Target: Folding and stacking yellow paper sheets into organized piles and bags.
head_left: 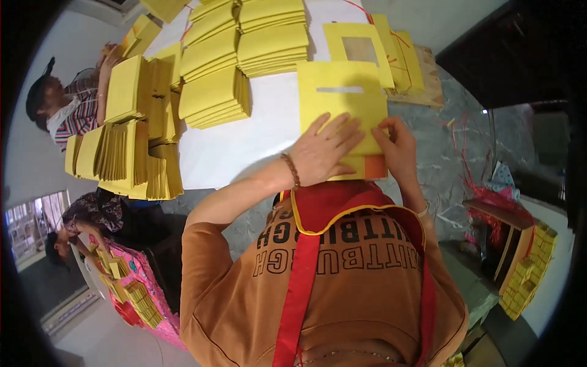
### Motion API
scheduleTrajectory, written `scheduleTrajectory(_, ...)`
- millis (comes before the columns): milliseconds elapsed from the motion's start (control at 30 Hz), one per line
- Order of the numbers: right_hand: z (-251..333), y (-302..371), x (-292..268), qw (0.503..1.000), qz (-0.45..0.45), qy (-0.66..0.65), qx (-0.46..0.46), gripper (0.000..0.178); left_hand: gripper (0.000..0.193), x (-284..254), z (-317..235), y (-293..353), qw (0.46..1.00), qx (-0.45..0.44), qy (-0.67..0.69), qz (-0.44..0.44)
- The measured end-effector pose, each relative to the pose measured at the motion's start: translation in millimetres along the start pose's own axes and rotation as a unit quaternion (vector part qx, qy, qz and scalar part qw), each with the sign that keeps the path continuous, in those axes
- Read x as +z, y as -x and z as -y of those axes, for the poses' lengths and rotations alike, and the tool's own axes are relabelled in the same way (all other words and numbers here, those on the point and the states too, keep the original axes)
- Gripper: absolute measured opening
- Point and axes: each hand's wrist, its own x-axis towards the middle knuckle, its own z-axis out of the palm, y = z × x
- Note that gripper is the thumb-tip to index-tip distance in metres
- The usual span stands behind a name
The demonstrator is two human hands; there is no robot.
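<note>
Left-hand grip (322,151) is spread flat, fingers apart, upon a yellow slotted sheet (342,106), which is placed at the near edge of the table (269,116), toward its right corner. At the sheet's right side, the fingertips of the right-hand grip (398,144) are held close together; whether paper is pinched there cannot be told. Near the sheet's lower end, an orange piece (374,166) is seen. If the left palm is pressed unevenly, the sheet may be shifted and left crooked. By any leaning of the red apron (348,208), the paper's lower border could be bent. Also, the windowed yellow piece (351,29), partly overlapped, might be pushed toward the table's right edge.
</note>
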Motion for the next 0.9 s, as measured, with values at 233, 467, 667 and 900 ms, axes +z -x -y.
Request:
scheduleTrajectory(233,7.5,19.9,5.6,0.965,-0.017,0.215,-0.146,0.023,0.073,8.2,-1.5,4.1,1.000,-0.011,-0.014,-0.014)
scheduleTrajectory(467,-31.2,33.8,1.0,0.999,0.034,-0.023,-0.007,0.030,0.072,13.4,-0.1,4.6,1.000,-0.006,-0.010,-0.017)
scheduleTrajectory(667,-36.4,37.4,6.9,0.973,0.058,-0.214,0.056,0.027,0.056,9.6,2.0,7.8,0.999,0.014,-0.017,-0.025)
scheduleTrajectory(900,-38.6,34.4,5.8,0.968,0.066,-0.230,0.077,0.026,0.048,7.0,3.4,8.4,1.000,0.017,0.006,-0.013)
